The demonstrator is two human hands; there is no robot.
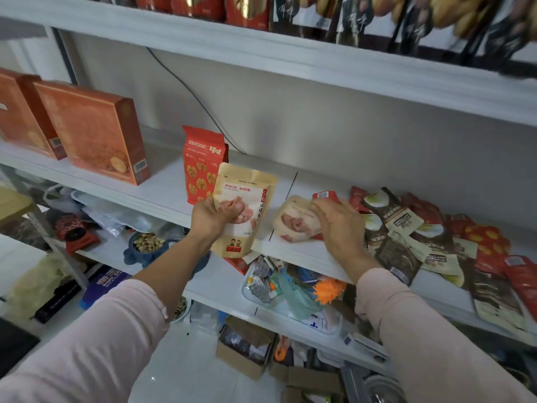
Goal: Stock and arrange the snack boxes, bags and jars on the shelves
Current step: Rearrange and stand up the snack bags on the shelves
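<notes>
My left hand (213, 218) grips a beige snack pouch (248, 199) upright at the front edge of the middle shelf (162, 187). Just behind it stands a red walnut bag (200, 164). My right hand (338, 225) rests on a second beige pouch (293, 221) lying flat on the shelf, its fingers curled over the pouch's right end. A small red packet (325, 195) shows just behind those fingers. To the right lies a heap of dark, beige and red snack bags (421, 237).
Two orange boxes (96, 132) stand at the shelf's left. The upper shelf (319, 62) carries red boxes and dark bags. A black cable (189, 85) runs down the back wall. The lower shelf holds a bowl of nuts (146, 242) and a tray of small items (279, 289).
</notes>
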